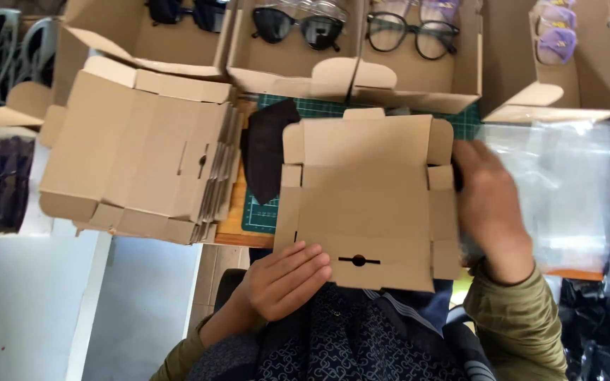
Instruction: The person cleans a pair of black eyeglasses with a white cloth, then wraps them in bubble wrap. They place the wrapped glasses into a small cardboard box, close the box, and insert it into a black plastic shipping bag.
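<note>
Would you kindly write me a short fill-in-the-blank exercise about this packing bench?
1. Both hands hold a flat, unfolded ____ box blank.
2. The left hand grips the blank's ____ edge.
3. The stack of flat blanks lies to the person's ____.
4. The open boxes along the top contain ____.

Missing words: cardboard; near; left; glasses

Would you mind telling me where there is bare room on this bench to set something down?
Little is free: a strip of green cutting mat between the stack of flat brown cardboard blanks and the held flat cardboard box. The open cartons of glasses crowd the back; clear plastic bags cover the right.
</note>
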